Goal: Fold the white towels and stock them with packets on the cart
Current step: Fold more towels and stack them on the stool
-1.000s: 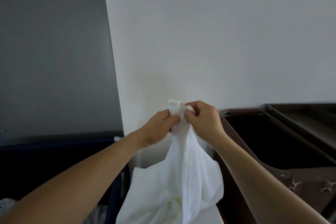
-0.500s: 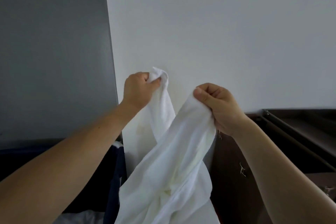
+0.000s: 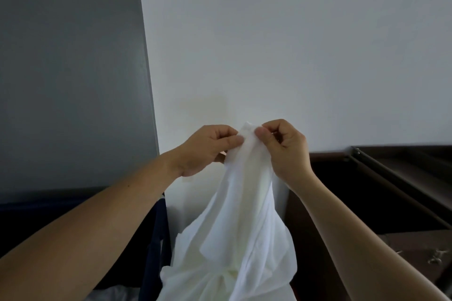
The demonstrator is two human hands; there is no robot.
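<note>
Since half a second ago the white towel [image 3: 234, 215] has had its two held corners brought together at frame centre, the cloth hanging to the bottom edge. There the left hand [image 3: 208, 149] and right hand [image 3: 283, 146] pinch its top, thumbs pressed to fingers: probably a first fold forming.

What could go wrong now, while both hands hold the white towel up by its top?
The left hand and right hand pinch only a small tip of the white towel, so it might slip free. The rest hangs bunched and twisted, so a fold started now would likely come out uneven.
</note>
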